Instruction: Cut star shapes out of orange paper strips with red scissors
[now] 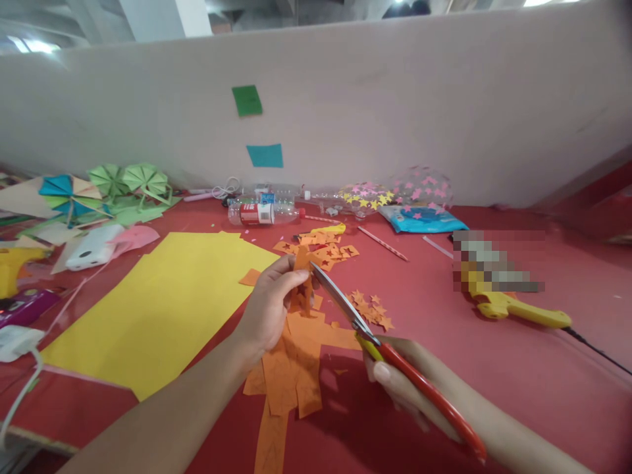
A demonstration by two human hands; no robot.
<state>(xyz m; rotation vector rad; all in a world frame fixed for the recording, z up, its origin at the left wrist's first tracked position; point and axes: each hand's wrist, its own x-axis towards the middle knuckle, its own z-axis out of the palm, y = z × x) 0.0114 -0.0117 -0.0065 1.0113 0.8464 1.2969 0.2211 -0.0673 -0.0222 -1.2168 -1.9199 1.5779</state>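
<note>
Orange paper piece (pixel 301 259), mid-view, is pinched by the left hand (pixel 269 299); scissors (pixel 395 359) are gripped by the right hand (pixel 399 388), tips at the paper's edge. From the piece, cut-out stars (pixel 370 311) are noted at four o'clock, orange strips (pixel 296 372) at six, a yellow corded tool (pixel 516 310) at three.

glare from ceiling lights (pixel 40 47), soft shadows on red table (pixel 548 375), bowed edges
</note>
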